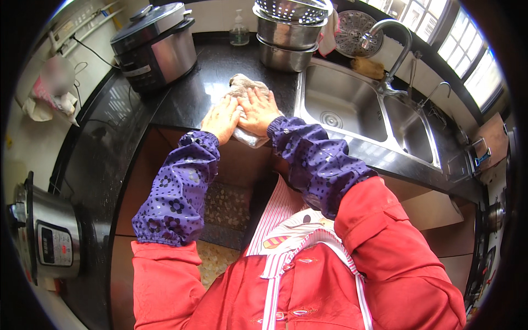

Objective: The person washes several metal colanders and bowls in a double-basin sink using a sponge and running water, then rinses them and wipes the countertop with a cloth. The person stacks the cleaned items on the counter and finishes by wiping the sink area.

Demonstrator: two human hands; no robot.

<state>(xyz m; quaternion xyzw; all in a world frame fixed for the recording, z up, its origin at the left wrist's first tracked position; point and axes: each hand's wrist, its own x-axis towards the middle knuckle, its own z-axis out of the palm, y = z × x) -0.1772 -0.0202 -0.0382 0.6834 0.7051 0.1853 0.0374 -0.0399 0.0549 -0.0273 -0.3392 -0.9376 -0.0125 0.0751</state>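
Note:
A folded greyish cloth (242, 81) lies on the black countertop (194, 86), its lighter end (247, 139) hanging at the front edge. My left hand (220, 118) rests flat on the cloth's left side. On top of it, my right hand (258, 111) presses down with fingers spread, close against the left. The middle of the cloth is hidden beneath both palms. Neither hand curls around it. Purple flowered sleeve covers (175, 194) reach from my wrists to the red sleeves.
Right of the cloth is a steel double-bowl sink (344, 97) with a curved faucet (402, 45). Stacked steel pots (284, 55) and a soap pump bottle (239, 33) stand behind. A large cooker (173, 53) is back left; another electric cooker (57, 235) stands nearer, at left.

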